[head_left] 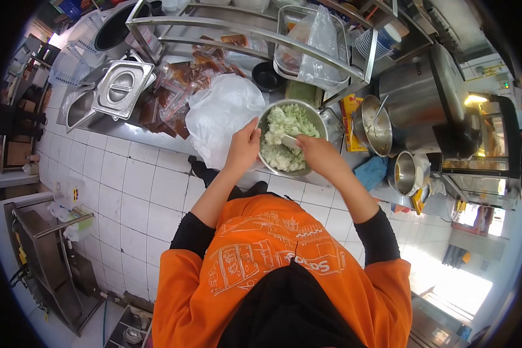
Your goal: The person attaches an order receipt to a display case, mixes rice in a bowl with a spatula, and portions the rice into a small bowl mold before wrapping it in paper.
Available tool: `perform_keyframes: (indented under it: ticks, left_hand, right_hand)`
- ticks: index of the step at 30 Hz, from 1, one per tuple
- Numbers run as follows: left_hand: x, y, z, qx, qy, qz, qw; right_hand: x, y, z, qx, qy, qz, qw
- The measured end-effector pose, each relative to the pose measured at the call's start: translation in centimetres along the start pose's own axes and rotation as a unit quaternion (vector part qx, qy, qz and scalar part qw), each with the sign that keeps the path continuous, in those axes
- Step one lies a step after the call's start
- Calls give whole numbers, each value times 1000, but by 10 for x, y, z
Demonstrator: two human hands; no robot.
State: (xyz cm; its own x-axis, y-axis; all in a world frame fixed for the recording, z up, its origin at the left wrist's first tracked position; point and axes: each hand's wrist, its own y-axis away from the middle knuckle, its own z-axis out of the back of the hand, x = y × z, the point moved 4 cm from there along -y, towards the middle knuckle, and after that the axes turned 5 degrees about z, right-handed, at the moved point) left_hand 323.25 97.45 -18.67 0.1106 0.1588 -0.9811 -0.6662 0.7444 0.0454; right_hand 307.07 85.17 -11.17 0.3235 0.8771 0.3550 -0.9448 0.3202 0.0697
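Note:
A round metal bowl point(321, 122) stands at the front edge of the counter. In it lies a pale, grainy mass that looks like rice mixed with green bits point(296, 118). My left hand point(245, 145) grips the bowl's left rim with the fingers closed. Over the bowl, my right hand point(319, 153) is wrapped round a pale, flat paddle point(290, 141), whose blade touches the mix. The far end of the blade is partly hidden in the food. Just left of the bowl is a white plastic bag point(223, 110).
Brown sauce packets point(174, 87) lie behind the bag, under a metal rack point(255, 36). A lidded steel pan point(122, 90) is at the left. On the right are a bowl with a spoon point(362, 124), a large cooker point(417, 95), a blue cloth point(372, 171) and another metal bowl point(409, 173).

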Motion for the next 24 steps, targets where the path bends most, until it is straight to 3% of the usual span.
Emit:
perform_keyframes:
  ticks: [1, 3, 6, 9, 11, 12, 15, 17, 20, 24]
  left_hand:
    - [-1, 1, 1, 0, -6, -3, 1000]
    - [-11, 5, 5, 12, 6, 29, 999]
    - [-25, 8, 7, 27, 33, 82, 996]
    - [-18, 6, 7, 13, 30, 69, 997]
    - [-11, 6, 4, -4, 33, 52, 998]
    - [-12, 6, 2, -14, 41, 46, 998]
    - [-13, 2, -6, -55, 22, 47, 997]
    - [-14, -5, -10, -80, 9, 44, 996]
    - [-13, -10, -6, -72, 8, 37, 997]
    - [-14, -29, -8, -26, 33, 33, 999]
  right_hand:
    - [-10, -2, 10, 57, -85, -83, 991]
    - [-23, 5, 27, 170, -251, -247, 920]
    - [-40, 17, 34, 202, -369, -302, 856]
    - [-33, 27, 52, 156, -334, -286, 884]
    - [-32, 23, 51, -4, -166, -102, 981]
    - [-28, 25, 50, -86, -75, -7, 993]
    - [14, 13, -2, 62, 76, -107, 989]
    - [34, 2, -28, 84, 96, -177, 976]
    - [38, 0, -23, 106, 78, -155, 979]
    - [17, 24, 35, 106, 83, -48, 990]
